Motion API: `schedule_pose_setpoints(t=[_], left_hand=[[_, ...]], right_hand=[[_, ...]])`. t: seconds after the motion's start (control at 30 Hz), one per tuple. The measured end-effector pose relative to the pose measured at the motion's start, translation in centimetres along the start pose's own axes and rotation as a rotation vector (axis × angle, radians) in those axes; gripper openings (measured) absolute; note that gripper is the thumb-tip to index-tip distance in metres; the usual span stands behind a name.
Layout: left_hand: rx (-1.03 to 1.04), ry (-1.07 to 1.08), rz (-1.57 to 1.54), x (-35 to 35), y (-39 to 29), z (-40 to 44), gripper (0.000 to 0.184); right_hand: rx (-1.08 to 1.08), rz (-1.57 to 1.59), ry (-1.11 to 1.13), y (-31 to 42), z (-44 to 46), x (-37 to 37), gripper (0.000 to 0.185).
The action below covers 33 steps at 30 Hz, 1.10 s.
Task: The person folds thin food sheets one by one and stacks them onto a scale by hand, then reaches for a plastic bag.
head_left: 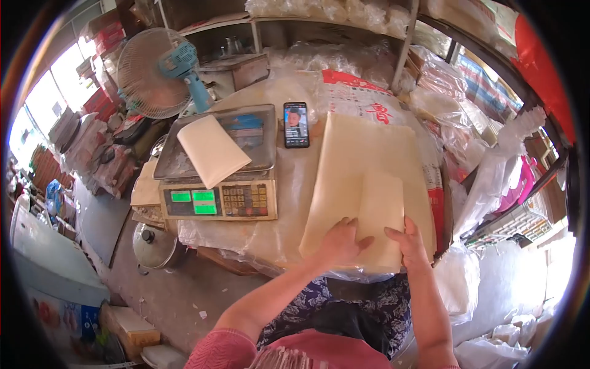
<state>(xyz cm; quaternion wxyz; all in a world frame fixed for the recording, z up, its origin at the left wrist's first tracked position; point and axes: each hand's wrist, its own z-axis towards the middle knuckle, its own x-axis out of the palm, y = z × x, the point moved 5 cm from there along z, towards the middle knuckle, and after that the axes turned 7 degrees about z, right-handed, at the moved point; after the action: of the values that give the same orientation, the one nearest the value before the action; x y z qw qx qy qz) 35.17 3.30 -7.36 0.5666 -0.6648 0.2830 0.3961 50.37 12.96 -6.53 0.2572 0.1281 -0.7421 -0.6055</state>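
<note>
The narrow pale sheet (it looks like paper) lies between the two hands, on top of the larger sheets, its long side running away from the person. The left hand lies at its near left part, palm down, thumb parted from the other fingers and stretched toward the right hand. The right hand is at the near right edge, thumb reaching in over the narrow sheet and fingers along the side; whether it pinches the edge or only touches it, I cannot tell.

Beyond both hands, the larger sheets spread over the plastic-covered table, and past their far edge lies a red and white printed sack. Ahead of the left hand and a little to its left, a phone lies face up, its screen lit (a person shows on it). Farther left of that hand stands a scale with three green displays, and a folded pale piece rests slantwise on its metal pan. Behind the scale is a fan with a blue motor housing. Well to the left of the left hand, lower than the tabletop, sits a lidded pot.
</note>
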Motion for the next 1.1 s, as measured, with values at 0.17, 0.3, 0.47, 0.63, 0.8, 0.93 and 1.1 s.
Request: schedule_pose_setpoints(t=[0.17, 0.3, 0.47, 0.63, 0.8, 0.93, 1.1], left_hand=[[0.058, -0.445, -1.328, -6.9, 2.8, -3.2, 0.083], [-0.019, -0.872, -1.136, -19.0, 7.8, -6.1, 0.091], [-0.249, -0.968, -1.084, -27.0, 22.3, -5.6, 0.078], [-0.446, -0.881, -0.947, -26.4, 24.2, -6.2, 0.073], [-0.625, -1.185, 0.057, -26.6, 27.7, -6.1, 0.052], [-0.530, -0.853, -0.435, -26.2, 26.4, -5.6, 0.041], [-0.428, -0.660, -0.447, -26.2, 27.5, -2.7, 0.037]], right_hand=[[-0.033, 0.092, 0.228, 4.4, -1.6, 8.7, 0.060], [-0.030, -0.101, 0.366, 6.3, -2.8, 10.5, 0.058], [0.080, -0.156, 0.369, 2.5, -3.3, 7.7, 0.051], [0.172, -0.151, 0.316, 0.8, -4.3, 5.6, 0.043], [0.154, -0.177, 0.304, 0.5, -5.0, 2.9, 0.035], [0.136, -0.223, 0.259, 1.0, -6.1, 1.3, 0.031], [-0.022, -0.477, 0.251, 1.7, -6.1, 3.5, 0.022]])
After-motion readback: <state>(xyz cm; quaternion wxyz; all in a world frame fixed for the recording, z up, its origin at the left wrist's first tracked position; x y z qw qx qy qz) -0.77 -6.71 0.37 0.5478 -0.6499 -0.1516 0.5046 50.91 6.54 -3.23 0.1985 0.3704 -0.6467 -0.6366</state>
